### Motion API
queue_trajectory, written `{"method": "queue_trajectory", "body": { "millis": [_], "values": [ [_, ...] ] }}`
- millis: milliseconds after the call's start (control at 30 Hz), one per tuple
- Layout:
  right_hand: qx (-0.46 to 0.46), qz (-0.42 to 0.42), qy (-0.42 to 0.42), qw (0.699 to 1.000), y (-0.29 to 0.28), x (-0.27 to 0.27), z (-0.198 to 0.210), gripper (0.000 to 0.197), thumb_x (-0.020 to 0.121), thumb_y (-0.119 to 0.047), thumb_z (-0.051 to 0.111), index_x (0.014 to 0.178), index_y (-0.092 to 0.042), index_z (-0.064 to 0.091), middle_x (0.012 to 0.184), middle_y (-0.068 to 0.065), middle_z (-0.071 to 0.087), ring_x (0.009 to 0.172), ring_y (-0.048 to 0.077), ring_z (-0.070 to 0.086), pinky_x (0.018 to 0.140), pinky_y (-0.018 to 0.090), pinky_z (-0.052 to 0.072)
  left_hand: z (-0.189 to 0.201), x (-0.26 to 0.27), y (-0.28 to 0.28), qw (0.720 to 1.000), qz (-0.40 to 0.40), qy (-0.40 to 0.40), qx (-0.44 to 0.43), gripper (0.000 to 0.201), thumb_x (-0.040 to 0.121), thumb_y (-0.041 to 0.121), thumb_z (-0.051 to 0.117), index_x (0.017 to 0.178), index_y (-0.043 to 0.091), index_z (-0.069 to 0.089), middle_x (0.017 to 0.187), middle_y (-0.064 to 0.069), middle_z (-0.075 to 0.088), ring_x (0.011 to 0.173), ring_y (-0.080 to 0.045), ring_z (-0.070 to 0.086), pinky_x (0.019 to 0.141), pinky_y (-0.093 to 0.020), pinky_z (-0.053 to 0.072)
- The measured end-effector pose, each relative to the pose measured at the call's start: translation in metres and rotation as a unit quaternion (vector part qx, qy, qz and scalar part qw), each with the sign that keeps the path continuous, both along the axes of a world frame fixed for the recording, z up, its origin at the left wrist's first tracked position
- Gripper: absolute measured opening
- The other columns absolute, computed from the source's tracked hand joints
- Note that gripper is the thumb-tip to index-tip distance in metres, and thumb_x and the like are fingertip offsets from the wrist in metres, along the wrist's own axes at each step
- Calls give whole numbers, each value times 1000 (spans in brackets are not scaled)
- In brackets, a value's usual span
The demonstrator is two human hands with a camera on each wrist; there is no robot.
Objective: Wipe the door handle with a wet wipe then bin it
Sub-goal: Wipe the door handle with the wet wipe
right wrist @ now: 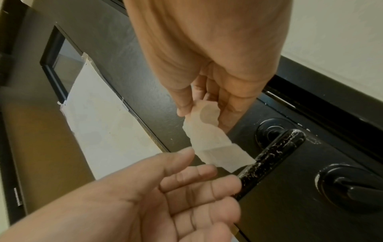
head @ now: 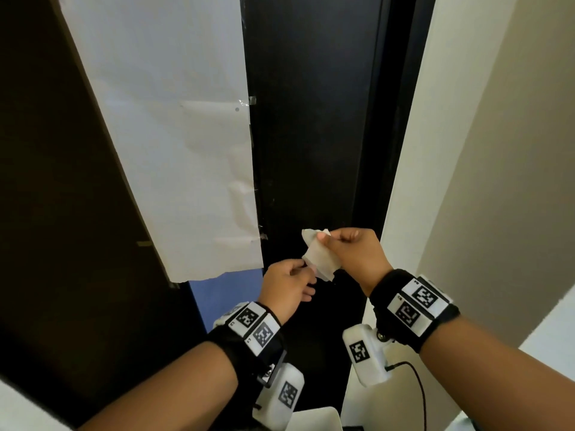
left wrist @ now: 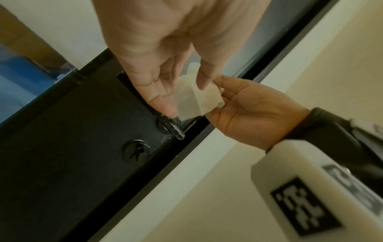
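Observation:
A crumpled white wet wipe (head: 320,259) hangs in front of the black door (head: 311,119). My right hand (head: 325,237) pinches its top edge between thumb and fingers. Just below and to the left, my left hand (head: 306,267) pinches its lower corner. In the right wrist view the wipe (right wrist: 209,142) dangles beside the black lever door handle (right wrist: 275,153), which shows whitish scuffs, and its lower edge reaches the lever. The handle (left wrist: 172,127) also shows under my left hand's fingers in the left wrist view. In the head view the hands hide the handle.
A white paper sheet (head: 174,135) is taped over the door's glass panel, with blue showing below it. A black thumb-turn lock (right wrist: 348,188) sits under the handle. A cream wall (head: 497,150) borders the door frame on the right. A white object (head: 314,418) sits at the bottom edge.

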State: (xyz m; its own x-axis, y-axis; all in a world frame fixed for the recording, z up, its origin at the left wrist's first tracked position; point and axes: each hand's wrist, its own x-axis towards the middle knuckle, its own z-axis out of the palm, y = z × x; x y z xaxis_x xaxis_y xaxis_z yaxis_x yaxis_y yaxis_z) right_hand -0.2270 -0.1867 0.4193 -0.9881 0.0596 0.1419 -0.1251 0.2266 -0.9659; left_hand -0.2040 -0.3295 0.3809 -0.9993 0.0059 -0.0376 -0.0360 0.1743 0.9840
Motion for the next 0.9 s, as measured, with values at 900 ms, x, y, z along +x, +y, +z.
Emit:
{"method": "queue_trajectory", "body": {
  "millis": [900],
  "values": [
    [-93,71,-62,991,9,12,-13,21,84,-20,72,88,0,73,90,17,75,86,29,73,80,48,60,3,2,-29,996,2,46,-70,7,89,12,62,86,7,66,68,-5,67,50,-12,58,53,-26,51]
  ]
}}
